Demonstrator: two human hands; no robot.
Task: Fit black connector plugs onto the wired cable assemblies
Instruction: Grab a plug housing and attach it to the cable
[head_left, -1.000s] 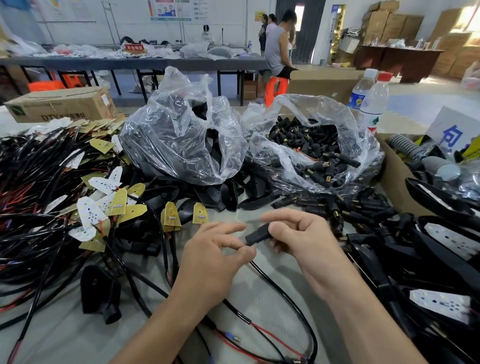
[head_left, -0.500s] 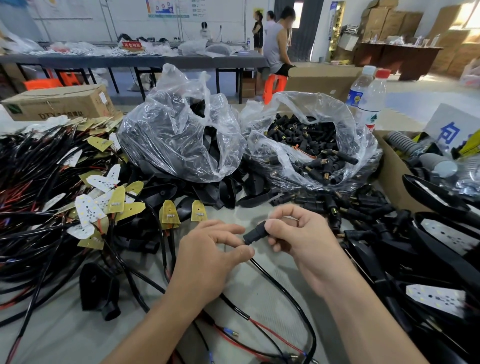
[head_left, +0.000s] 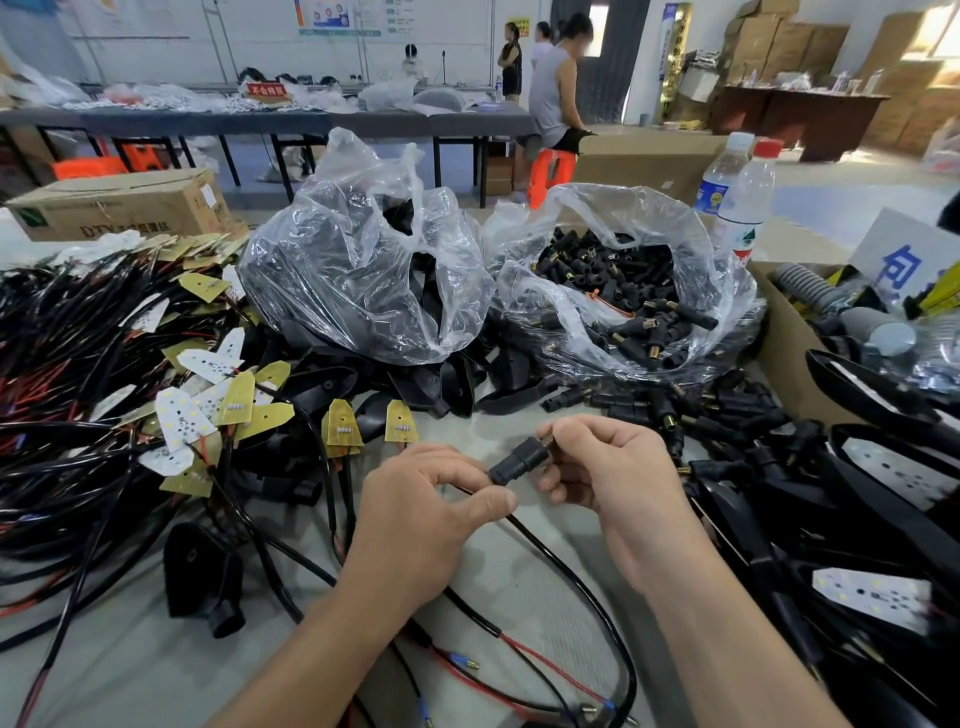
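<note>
Head view: left hand (head_left: 415, 519) pinches the cable (head_left: 571, 577) just behind the black connector plug (head_left: 519, 461); right hand (head_left: 618, 483) grips the plug's brass-tipped end. Plug sits between both hands. Risk: a slipping left pinch would likely let the cable buckle, leaving the plug half-seated.

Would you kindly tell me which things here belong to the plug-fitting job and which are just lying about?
Job: black plug in the right hand; cable pinched by the left hand; bag of plugs; heap of cables.
Lying about: water bottles; cardboard box; orange stool.
</note>
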